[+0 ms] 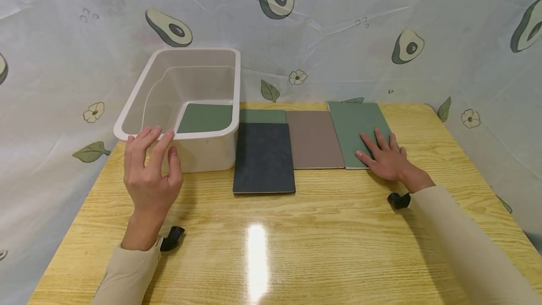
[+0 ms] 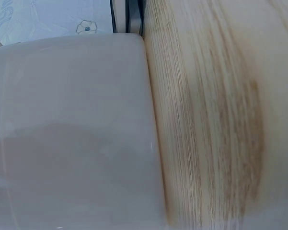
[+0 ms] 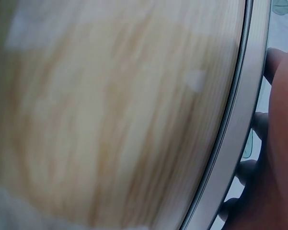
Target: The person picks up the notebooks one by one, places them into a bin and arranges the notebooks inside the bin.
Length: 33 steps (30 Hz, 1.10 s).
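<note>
My right hand (image 1: 386, 160) lies with spread fingers on the lower right part of a green-covered notebook (image 1: 353, 126), at the right end of a row. In the right wrist view the edge of the notebook (image 3: 239, 110) shows pale pages between dark covers, with fingertips beyond it. At the left, my left hand (image 1: 151, 180) is raised at the front of a whitish plastic bin (image 1: 207, 152), its slightly bent fingers right at the rim. Only the bin's side wall (image 2: 76, 124) and the table appear in the left wrist view. Inside the bin lies another green notebook (image 1: 207, 117).
Between bin and right hand lie a dark navy notebook (image 1: 264, 159), overlapping a green one (image 1: 262, 116), and a brown notebook (image 1: 316, 140). All are on a wooden table (image 1: 330, 239). An avocado-print sheet (image 1: 338, 36) hangs behind and along both sides.
</note>
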Tool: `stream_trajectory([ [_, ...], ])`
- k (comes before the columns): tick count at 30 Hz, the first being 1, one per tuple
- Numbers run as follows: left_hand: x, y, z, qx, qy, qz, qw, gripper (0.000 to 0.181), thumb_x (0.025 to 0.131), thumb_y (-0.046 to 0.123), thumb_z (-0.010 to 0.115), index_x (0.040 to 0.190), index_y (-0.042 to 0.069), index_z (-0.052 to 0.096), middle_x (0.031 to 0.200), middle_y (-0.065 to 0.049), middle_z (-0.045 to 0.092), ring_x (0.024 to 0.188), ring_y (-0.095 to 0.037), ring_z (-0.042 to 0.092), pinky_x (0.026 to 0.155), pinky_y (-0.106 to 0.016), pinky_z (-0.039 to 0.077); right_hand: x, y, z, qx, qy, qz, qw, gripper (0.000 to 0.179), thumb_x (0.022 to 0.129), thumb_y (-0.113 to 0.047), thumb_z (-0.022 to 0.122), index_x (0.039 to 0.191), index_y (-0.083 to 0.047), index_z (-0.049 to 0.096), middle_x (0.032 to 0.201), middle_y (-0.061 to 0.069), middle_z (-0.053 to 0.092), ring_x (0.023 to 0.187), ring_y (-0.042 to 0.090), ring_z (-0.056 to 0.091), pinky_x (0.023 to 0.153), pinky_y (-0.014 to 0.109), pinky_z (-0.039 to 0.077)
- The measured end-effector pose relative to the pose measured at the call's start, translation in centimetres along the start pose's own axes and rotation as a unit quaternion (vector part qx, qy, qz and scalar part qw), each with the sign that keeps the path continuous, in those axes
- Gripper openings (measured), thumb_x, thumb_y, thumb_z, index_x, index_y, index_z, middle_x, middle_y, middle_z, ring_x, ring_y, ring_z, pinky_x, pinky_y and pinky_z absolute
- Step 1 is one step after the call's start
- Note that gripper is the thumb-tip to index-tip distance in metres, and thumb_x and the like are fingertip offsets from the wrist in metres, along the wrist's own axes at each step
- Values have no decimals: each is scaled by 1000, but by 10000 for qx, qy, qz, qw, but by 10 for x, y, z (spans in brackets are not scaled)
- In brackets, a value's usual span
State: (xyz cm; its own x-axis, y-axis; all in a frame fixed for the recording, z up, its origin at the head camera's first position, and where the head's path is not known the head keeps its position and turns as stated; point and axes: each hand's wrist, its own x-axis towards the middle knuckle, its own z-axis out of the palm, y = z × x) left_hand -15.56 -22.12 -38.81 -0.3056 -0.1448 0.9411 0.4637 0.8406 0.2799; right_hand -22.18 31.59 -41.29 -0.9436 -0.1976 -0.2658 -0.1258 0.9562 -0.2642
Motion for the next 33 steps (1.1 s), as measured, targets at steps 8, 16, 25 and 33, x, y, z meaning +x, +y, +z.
stream_trajectory([
  [8,0,-1,-1,28,-42,-16,10000,28,94,8,65,119,4,78,127,-21,73,129,-40,66,122,-58,42,-1,-2,-1,5,26,-11,10000,81,110,-64,29,172,-19,3,175,29,-14,153,69,-18,113,89,2],
  [16,-1,0,-1,-3,-1,-25,10000,28,93,7,65,118,3,78,126,-22,73,129,-40,66,122,-57,42,-1,-3,-2,-96,57,-1,9999,82,110,-63,30,172,-16,6,175,32,-9,149,77,-13,110,91,12],
  [25,-1,0,0,-26,13,10,10000,28,93,5,65,117,3,78,125,-22,73,128,-41,66,122,-59,42,2,0,-4,-126,171,212,9995,89,107,-67,37,171,-12,11,174,35,-3,142,85,7,106,89,23],
  [33,-1,0,1,-49,92,3,9999,27,92,4,65,116,3,78,124,-22,73,127,-42,66,121,-59,42,6,3,-15,765,367,267,9960,95,104,-59,55,169,-2,16,171,41,-4,150,74,12,114,83,25],
])
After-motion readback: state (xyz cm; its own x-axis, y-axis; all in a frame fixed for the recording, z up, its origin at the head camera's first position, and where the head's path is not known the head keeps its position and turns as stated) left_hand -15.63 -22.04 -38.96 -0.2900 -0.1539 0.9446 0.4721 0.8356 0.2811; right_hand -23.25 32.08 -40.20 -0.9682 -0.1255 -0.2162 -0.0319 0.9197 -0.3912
